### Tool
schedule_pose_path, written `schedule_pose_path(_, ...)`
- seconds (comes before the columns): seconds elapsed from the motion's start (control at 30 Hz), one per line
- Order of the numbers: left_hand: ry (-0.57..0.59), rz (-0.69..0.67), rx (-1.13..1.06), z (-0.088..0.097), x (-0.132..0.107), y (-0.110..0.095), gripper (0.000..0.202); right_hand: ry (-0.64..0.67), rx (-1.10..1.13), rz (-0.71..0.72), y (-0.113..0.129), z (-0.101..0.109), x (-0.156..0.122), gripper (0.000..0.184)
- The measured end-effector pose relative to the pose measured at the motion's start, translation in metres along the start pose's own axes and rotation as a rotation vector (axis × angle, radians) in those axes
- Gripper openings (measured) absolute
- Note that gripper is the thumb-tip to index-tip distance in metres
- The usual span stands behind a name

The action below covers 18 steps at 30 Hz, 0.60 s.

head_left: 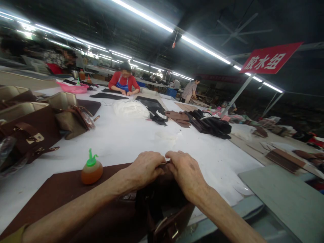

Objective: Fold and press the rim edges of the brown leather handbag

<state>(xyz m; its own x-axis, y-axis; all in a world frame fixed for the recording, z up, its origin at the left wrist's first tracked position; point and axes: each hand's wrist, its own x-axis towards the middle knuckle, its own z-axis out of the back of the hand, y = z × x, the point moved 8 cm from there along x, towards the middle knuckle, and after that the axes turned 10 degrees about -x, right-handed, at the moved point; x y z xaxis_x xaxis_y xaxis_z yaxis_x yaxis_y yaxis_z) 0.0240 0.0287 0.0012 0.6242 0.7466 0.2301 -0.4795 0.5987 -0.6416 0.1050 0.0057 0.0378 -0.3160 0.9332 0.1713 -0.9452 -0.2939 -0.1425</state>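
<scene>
A dark brown handbag (174, 224) stands open at the table's near edge, its inside dark and in shadow. My left hand (146, 165) grips the bag's far upper rim, fingers curled over it. Close beside it, my right hand (186, 172) pinches the same rim, the fingertips almost meeting those of the left. Under my left forearm lies a flat brown leather sheet (63, 189). On that sheet sits a round squeeze bottle (92, 172) of amber liquid with a green spout cap.
Several brown handbags (37, 131) stand at the left. Black and brown leather pieces (207, 123) lie across the white-covered table (121, 141). A grey-green board (288, 199) is at the right. One person in red (124, 81) works opposite, near a pink basin (72, 87).
</scene>
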Motion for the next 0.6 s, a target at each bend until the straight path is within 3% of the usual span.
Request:
schedule_pose_path(0.17, 0.003, -0.024, -0.158, -0.005, -0.003, 0.0, 0.012, -0.043, 0.021, -0.004, -0.024, 0.004, -0.008, 0.042)
schedule_pose_path(0.4, 0.044, -0.084, -0.352, -0.006, -0.004, 0.004, 0.017, 0.109, 0.233, 0.014, -0.043, -0.01, -0.018, 0.034)
schedule_pose_path(0.6, 0.142, -0.055, -0.518, -0.011, -0.006, 0.013, 0.018, 0.099, 0.365, 0.07, -0.044, -0.007, -0.023, 0.019)
